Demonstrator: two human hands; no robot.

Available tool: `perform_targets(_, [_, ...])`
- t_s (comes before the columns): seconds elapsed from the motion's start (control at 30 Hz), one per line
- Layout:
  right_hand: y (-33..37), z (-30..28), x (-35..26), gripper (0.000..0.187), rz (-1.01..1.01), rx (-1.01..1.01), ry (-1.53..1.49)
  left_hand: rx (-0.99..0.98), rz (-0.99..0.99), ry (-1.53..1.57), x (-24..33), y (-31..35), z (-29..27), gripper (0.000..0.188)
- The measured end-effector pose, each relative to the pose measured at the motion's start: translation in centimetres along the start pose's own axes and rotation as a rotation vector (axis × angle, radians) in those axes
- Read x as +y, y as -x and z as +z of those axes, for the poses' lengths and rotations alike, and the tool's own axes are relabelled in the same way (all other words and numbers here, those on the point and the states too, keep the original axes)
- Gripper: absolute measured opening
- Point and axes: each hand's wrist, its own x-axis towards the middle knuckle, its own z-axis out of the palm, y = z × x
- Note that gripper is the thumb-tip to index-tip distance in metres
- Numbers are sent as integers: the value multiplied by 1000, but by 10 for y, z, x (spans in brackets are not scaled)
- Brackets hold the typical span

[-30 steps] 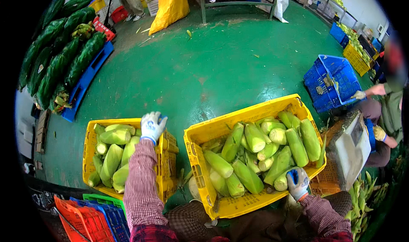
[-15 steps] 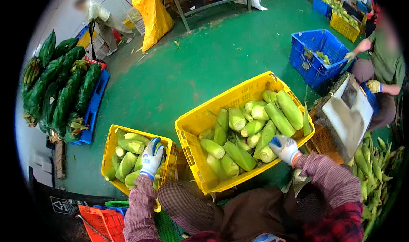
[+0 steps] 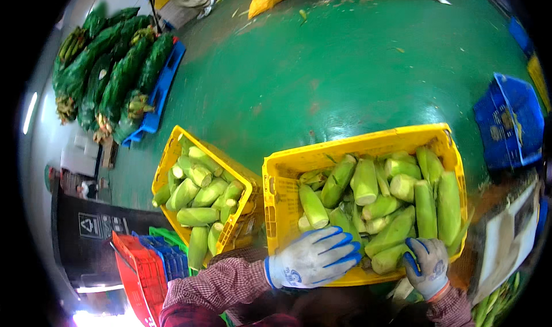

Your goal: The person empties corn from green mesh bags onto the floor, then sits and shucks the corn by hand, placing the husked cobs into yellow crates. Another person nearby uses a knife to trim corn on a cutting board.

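Ears of corn in pale green husks fill much of the large yellow crate before me. My left hand, in a white and blue glove, lies palm down over the crate's near left side, fingers stretched across the nearest ears. At the near right rim is my right hand, gloved alike. Its fingers are bent and apart beside an ear, and I see nothing held in them. More husked corn lies in the smaller yellow crate to the left.
Long dark green wrapped bundles lie on a blue pallet at far left. A red crate stands lower left, a blue crate at right. Below that is a white, tray-like piece. Green floor stretches beyond.
My left hand has moved right, from the small crate's corn to the large crate. My right hand stays near the large crate's near rim. The view has turned and tilted down.
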Motion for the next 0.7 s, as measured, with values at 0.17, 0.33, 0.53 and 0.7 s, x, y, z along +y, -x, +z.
perform_targets(0.17, [-29, 22, 37, 38, 125, 1, -82, 50, -344, 46, -41, 22, 2, 37])
perform_targets(0.33, [3, 28, 28, 40, 204, 95, -118, 133, -686, -70, -4, 43, -6, 37])
perform_targets(0.53, [84, -85, -32, 33, 425, -100, -400, 276, -1134, 142, 163, 15, -56, 36])
perform_targets(0.7, [103, -219, 2, 29, 344, -167, -458, 493, -1366, 275, 312, -34, -125, 29])
